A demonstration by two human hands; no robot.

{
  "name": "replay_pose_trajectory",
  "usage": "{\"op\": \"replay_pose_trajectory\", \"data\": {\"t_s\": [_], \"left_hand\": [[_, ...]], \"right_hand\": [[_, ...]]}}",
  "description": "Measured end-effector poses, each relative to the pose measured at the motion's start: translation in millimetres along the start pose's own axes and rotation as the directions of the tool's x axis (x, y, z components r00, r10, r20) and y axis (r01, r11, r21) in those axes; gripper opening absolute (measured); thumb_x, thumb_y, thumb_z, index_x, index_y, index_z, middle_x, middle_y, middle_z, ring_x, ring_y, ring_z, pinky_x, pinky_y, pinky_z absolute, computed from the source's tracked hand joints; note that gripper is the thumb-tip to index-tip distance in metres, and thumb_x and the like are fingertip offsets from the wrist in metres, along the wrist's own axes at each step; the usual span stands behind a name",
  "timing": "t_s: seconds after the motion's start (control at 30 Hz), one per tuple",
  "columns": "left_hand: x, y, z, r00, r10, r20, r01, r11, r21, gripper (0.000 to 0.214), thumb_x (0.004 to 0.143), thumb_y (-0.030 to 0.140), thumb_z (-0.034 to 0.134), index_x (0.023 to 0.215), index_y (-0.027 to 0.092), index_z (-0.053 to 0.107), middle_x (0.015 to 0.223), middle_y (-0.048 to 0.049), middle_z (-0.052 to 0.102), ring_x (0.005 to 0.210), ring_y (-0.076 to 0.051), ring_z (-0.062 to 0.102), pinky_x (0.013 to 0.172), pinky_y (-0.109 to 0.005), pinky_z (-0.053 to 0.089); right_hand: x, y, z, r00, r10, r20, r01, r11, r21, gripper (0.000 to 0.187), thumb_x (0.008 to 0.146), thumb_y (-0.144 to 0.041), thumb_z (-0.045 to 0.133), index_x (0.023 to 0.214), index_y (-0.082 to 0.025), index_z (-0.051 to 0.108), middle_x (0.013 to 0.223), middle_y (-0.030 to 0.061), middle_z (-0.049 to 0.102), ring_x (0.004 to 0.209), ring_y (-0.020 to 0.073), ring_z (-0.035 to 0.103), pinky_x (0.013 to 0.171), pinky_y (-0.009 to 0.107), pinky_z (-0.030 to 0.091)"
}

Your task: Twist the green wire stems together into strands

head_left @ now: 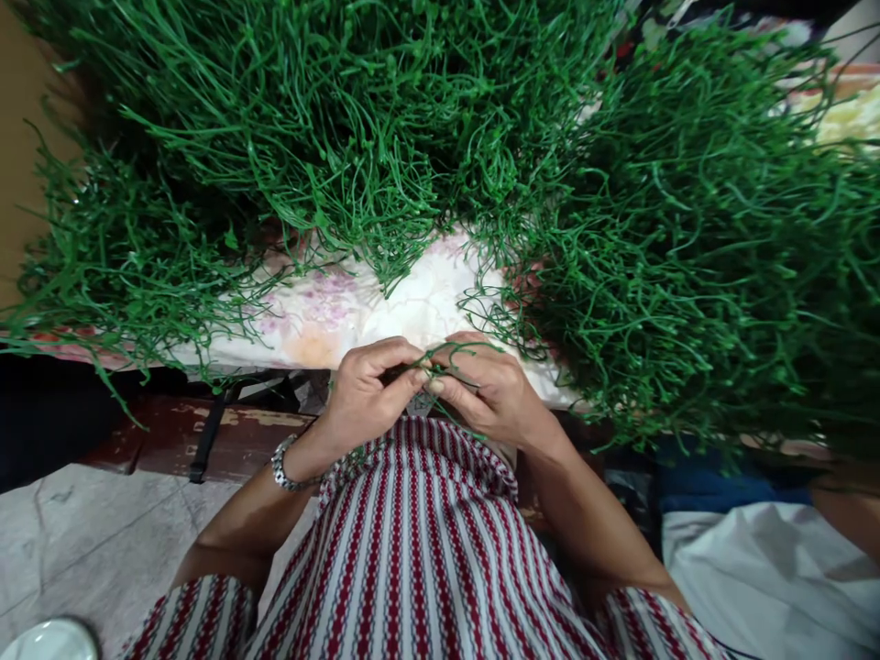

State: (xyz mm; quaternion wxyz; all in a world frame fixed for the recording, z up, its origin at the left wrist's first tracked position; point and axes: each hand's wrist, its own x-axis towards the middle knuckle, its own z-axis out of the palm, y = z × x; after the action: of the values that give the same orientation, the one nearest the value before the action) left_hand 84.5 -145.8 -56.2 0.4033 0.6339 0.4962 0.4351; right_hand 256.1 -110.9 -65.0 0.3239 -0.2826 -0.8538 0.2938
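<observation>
My left hand (375, 390) and my right hand (489, 392) meet at the front edge of the table, just above my lap. Thumbs and fingertips of both are pinched together on a thin, branching green stem (459, 347). Its fine ends curve out over the right fingers; the part between the fingertips is mostly hidden. Beyond my hands a large heap of similar green stems (344, 119), with small knobbed tips, covers the back of the table. A second heap (687, 247) spreads to the right, and a smaller one (144, 247) lies at the left.
A pale floral cloth (385, 307) covers the table. Worn brown wood (261, 440) with a dark strap (207, 438) shows below its edge. At the right sits another person in white (763, 568), arm partly visible. A round white object (51, 642) is at lower left.
</observation>
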Motion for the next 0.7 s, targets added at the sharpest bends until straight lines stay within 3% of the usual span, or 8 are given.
{"op": "replay_pose_trajectory", "data": {"t_s": [0.17,0.3,0.5,0.7], "left_hand": [[4,1,1.2,0.988,0.127,0.093,-0.144,0.966,0.215,0.014,0.075,0.005,0.049,0.069,0.014,0.057,0.065,0.0000,0.051,0.063,-0.010,0.048,0.061,-0.022,0.037],[5,2,-3.3,0.982,0.114,0.152,-0.153,0.947,0.281,0.015,0.075,0.004,0.046,0.066,0.014,0.054,0.063,0.0013,0.048,0.062,-0.010,0.047,0.059,-0.022,0.035],[9,5,-13.9,0.931,0.012,0.365,-0.166,0.905,0.393,0.013,0.080,0.010,0.045,0.071,0.014,0.054,0.067,0.0013,0.051,0.063,-0.010,0.047,0.059,-0.021,0.036],[5,3,-10.4,0.917,0.005,0.398,-0.202,0.868,0.453,0.016,0.082,0.011,0.043,0.069,0.015,0.051,0.066,0.0005,0.050,0.063,-0.011,0.047,0.060,-0.023,0.035]], "right_hand": [[-2,2,-3,0.997,0.034,0.073,-0.035,0.999,0.015,0.019,0.091,-0.027,0.045,0.087,-0.014,0.059,0.078,0.0050,0.062,0.072,0.0127,0.055,0.069,0.026,0.043],[-3,3,-2,0.998,-0.015,0.060,0.018,0.998,-0.055,0.012,0.088,-0.022,0.051,0.090,-0.014,0.059,0.085,0.0059,0.064,0.082,0.0146,0.057,0.076,0.029,0.044],[-8,0,4,0.997,-0.072,0.032,0.077,0.970,-0.231,0.010,0.085,-0.020,0.053,0.087,-0.014,0.060,0.090,0.0097,0.063,0.087,0.0196,0.055,0.079,0.038,0.043],[-13,-1,6,0.997,0.013,0.072,-0.004,0.993,-0.120,0.010,0.087,-0.017,0.047,0.086,-0.013,0.056,0.082,0.0071,0.061,0.080,0.0161,0.055,0.075,0.031,0.045]]}}
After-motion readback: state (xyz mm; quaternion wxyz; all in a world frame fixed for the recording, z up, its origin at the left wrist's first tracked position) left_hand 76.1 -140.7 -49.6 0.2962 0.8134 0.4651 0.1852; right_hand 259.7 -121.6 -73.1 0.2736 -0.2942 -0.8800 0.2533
